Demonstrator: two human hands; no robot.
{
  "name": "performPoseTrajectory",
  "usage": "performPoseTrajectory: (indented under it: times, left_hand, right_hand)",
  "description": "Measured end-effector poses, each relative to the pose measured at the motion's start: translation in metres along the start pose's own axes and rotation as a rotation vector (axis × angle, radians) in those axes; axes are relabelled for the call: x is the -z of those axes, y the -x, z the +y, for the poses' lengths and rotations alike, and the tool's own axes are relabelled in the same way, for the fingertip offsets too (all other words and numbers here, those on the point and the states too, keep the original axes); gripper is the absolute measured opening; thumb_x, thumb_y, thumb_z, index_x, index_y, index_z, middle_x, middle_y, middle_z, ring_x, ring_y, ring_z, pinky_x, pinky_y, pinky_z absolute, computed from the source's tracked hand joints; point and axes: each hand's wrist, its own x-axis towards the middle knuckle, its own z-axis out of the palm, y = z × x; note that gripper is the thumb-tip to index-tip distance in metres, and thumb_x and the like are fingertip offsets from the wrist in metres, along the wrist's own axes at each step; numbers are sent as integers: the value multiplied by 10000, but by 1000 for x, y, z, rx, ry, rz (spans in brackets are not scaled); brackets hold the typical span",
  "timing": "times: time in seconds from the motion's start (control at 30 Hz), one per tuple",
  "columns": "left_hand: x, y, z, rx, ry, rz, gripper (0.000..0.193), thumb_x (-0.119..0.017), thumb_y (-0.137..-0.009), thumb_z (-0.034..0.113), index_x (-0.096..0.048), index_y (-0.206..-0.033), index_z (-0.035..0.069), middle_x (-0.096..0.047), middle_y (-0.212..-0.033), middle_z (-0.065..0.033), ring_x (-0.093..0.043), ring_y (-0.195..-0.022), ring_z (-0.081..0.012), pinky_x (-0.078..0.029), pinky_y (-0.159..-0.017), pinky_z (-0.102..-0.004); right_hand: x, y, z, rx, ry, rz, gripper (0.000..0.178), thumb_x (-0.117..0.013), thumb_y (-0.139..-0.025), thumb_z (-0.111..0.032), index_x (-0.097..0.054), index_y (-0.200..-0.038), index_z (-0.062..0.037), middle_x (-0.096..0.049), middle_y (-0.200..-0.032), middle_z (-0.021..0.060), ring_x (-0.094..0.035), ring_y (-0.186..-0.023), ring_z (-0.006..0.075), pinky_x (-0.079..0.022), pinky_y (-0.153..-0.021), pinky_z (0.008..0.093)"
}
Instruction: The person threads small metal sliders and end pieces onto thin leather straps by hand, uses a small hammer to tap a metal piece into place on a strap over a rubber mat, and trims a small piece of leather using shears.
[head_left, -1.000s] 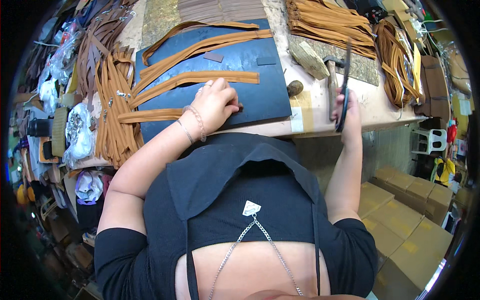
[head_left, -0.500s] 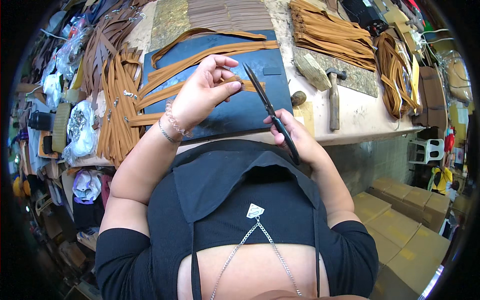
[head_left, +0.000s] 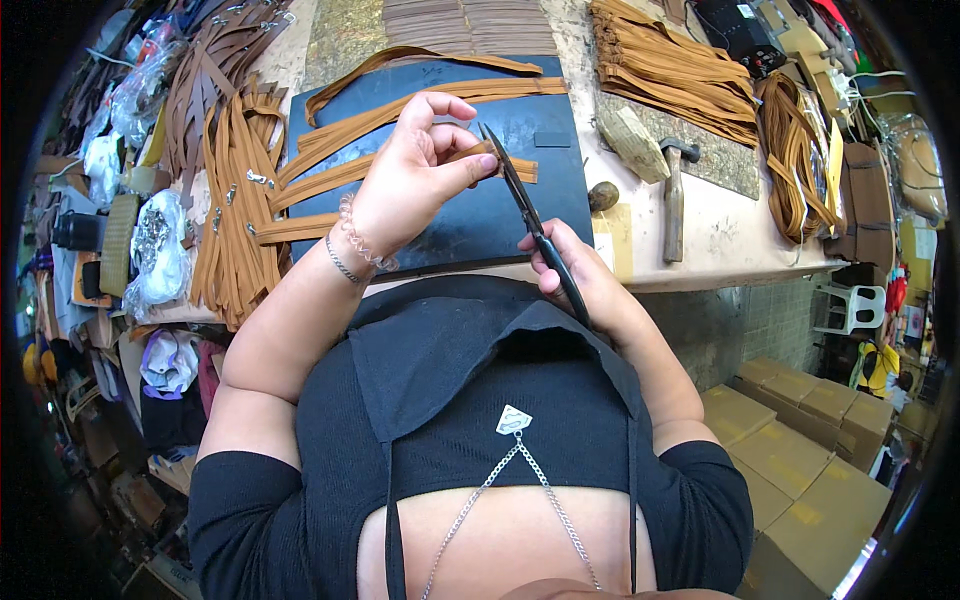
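Between thumb and fingers, my left hand (head_left: 432,160) pinches the end of a brown zipper strip above the dark board (head_left: 470,225). My right hand (head_left: 572,262) grips a pair of black-handled scissors (head_left: 540,232), the blades angled up and left. Those blades reach the pinched end, close by my left fingertips; whether they touch it I cannot tell. Several more brown zipper strips (head_left: 440,98) lie across the board under and beyond my left hand. Their other ends join a heap of zipper strips (head_left: 235,215) with metal pulls at the left.
A hammer (head_left: 673,205), a wooden block (head_left: 633,143) and a round dark lump (head_left: 603,195) lie right of the board. Behind them sits a stack of brown zippers (head_left: 670,65), with a coiled bundle (head_left: 790,160) further right. Cardboard boxes (head_left: 800,480) stand below the table.
The scissors have moved slightly up and left, bringing their blades to the strip end at my left fingertips. My left hand has shifted only a little.
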Motion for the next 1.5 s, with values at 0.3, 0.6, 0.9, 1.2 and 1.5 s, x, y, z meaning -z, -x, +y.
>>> performPoseTrajectory:
  times: [0.3,0.6,0.9,1.2,1.5]
  left_hand:
    - [-2,-1,3,0,-24,39,442,-707,-903,11,-435,-1246,71,-684,-910,-32,-610,-767,-64,-453,-612,-165]
    - [-2,-1,2,62,-69,62,445,-723,-898,27,-441,-1237,89,-686,-901,-29,-616,-770,-49,-443,-591,-156]
    - [2,2,-3,105,-18,-48,329,-683,-923,-9,-600,-1240,13,-665,-1017,-45,-641,-909,-86,-550,-809,-223]
    - [3,14,17,155,-141,1,125,-741,-902,63,-704,-1000,-4,-690,-884,-26,-621,-802,-69,-512,-718,-204]
    - [5,33,36,176,-53,-111,141,-717,-926,78,-680,-1021,-19,-693,-861,-32,-618,-744,-68,-512,-667,-224]
  right_hand:
    - [-7,-1,-8,-2,16,76,236,-621,-965,-167,-512,-1098,-5,-706,-850,68,-634,-824,130,-499,-806,298]
    - [-7,4,-4,-22,36,107,136,-577,-968,-124,-570,-1028,-2,-719,-864,79,-637,-825,127,-503,-820,296]
    - [149,27,46,-229,568,1071,393,-745,-880,-323,-656,-1082,3,-649,-892,86,-574,-733,152,-463,-644,336]
    - [215,40,110,-193,956,1237,496,-777,-836,-314,-651,-1198,2,-612,-1304,223,-559,-1252,350,-432,-1059,400]
    - [-5,-33,-53,362,-189,159,321,-770,-891,-137,-666,-1160,2,-703,-1058,77,-666,-985,138,-533,-912,283]
